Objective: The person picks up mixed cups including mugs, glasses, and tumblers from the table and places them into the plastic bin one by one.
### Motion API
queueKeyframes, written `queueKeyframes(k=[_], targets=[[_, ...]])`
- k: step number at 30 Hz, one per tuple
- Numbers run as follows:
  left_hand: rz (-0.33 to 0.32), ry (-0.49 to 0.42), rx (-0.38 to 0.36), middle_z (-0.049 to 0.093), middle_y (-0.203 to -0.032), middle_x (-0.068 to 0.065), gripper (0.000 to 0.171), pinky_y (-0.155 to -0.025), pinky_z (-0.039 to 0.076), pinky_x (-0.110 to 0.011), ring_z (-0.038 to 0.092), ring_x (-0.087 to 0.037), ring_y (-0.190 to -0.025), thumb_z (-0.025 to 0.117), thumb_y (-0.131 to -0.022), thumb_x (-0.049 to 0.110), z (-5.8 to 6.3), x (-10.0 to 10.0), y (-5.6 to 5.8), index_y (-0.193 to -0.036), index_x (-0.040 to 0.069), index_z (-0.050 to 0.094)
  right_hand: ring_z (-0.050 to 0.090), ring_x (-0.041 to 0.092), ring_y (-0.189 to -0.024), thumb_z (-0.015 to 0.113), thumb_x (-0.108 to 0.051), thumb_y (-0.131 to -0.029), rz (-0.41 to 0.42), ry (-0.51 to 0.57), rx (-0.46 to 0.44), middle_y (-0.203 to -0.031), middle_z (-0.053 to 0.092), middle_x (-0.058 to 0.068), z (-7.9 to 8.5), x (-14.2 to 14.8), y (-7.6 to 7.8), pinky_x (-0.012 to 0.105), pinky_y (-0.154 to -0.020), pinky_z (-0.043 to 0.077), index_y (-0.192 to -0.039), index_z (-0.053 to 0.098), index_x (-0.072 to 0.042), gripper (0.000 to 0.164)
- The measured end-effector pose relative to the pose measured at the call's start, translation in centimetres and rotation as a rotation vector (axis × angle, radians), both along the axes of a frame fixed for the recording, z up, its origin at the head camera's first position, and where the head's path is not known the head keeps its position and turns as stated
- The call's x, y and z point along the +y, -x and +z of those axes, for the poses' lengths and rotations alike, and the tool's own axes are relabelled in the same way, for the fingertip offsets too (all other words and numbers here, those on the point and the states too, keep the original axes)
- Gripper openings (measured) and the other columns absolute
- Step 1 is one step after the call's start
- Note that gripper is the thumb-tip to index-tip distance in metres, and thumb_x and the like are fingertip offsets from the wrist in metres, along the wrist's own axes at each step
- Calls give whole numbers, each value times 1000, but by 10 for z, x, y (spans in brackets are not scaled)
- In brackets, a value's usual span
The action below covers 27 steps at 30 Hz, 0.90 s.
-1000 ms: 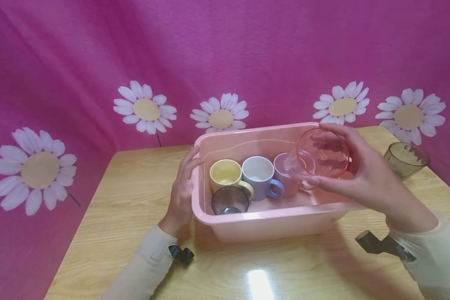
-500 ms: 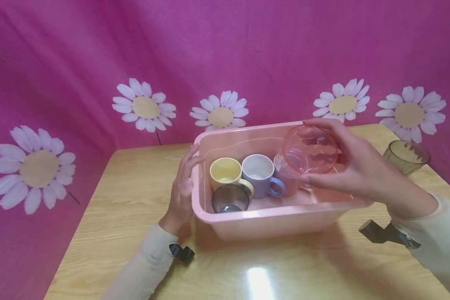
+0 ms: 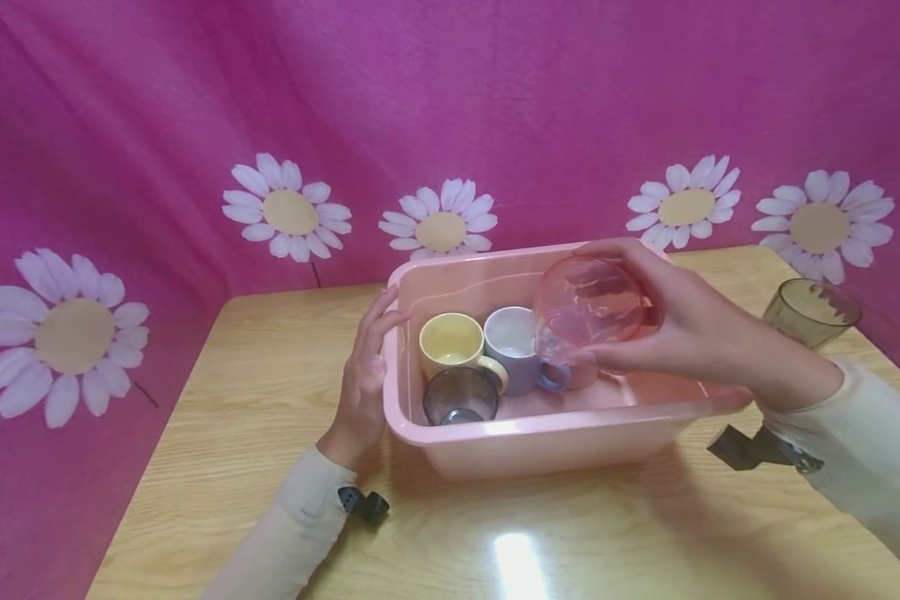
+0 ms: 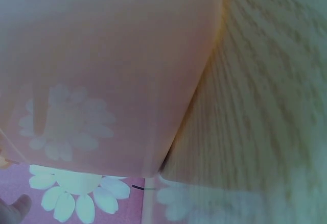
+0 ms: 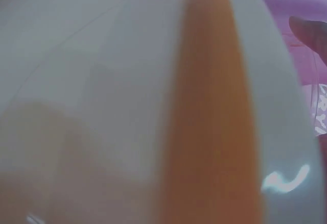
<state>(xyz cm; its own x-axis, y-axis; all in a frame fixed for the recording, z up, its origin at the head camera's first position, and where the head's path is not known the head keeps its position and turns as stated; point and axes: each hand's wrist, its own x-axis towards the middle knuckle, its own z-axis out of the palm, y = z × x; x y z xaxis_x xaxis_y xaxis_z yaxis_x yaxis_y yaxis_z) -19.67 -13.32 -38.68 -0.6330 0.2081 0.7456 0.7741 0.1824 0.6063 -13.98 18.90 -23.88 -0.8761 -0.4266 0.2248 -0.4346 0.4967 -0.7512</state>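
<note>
In the head view, my right hand point(image 3: 660, 308) grips a clear pink glass point(image 3: 588, 300) between thumb and fingers. The glass is tilted, its wide rim towards me, over the middle of the pink plastic tub point(image 3: 555, 450). Below it a lavender-blue mug point(image 3: 521, 375) is partly covered, and a pink mug point(image 3: 587, 375) is mostly hidden. A yellow mug point(image 3: 450, 343) and a smoky grey glass point(image 3: 457, 396) sit at the tub's left end. My left hand point(image 3: 363, 383) rests against the tub's left side, fairly straight fingers reaching the rim. The right thumb point(image 5: 309, 32) shows in the right wrist view.
An olive-tinted glass point(image 3: 813, 317) stands on the wooden table point(image 3: 270, 375), right of the tub. A magenta cloth point(image 3: 450, 100) with daisies hangs behind and at the left. The tub wall point(image 4: 112, 66) fills much of the left wrist view.
My right hand has carried the pink glass leftward, from above the pink mug to partly over the lavender-blue mug. The left hand has stayed against the tub.
</note>
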Motion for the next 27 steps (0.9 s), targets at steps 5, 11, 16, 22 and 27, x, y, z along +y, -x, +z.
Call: queueKeyframes(k=[5,11,16,22,27], targets=[[-1,6,-12,31,-154,-11,64,-114,22,-54,23,-27,-144,26,-96,53,0,-1,-2,-131,5,48,58,21,-108,87,-18,-70,35,6,-22,-125,56,-1,-5,-5,7,37,-79,57,-135,44,-23,78],[-3,7,-37,30,-155,-6,61,-113,24,-53,23,-25,-144,27,-96,52,0,-1,-1,-132,6,47,61,17,-103,88,-25,-67,54,-41,44,-120,60,-2,-8,-10,16,33,-80,56,-134,47,-24,78],[4,3,-29,30,-154,-7,62,-113,25,-52,22,-25,-144,27,-96,52,2,-2,1,-131,4,47,60,16,-103,89,-27,-66,45,-56,23,-118,61,-2,-7,-12,20,32,-81,56,-133,46,-25,79],[-7,10,-34,30,-154,-7,67,-113,27,-51,22,-25,-144,25,-96,56,3,-1,0,-130,2,47,59,19,-106,89,-24,-67,61,-63,9,-120,60,1,-11,-12,23,31,-83,55,-136,43,-21,83],[3,14,-34,30,-154,-6,67,-113,24,-52,22,-24,-144,24,-96,57,2,-1,-1,-130,4,47,59,19,-108,88,-24,-68,77,-66,-12,-121,59,2,-14,-14,26,33,-85,54,-136,43,-20,83]])
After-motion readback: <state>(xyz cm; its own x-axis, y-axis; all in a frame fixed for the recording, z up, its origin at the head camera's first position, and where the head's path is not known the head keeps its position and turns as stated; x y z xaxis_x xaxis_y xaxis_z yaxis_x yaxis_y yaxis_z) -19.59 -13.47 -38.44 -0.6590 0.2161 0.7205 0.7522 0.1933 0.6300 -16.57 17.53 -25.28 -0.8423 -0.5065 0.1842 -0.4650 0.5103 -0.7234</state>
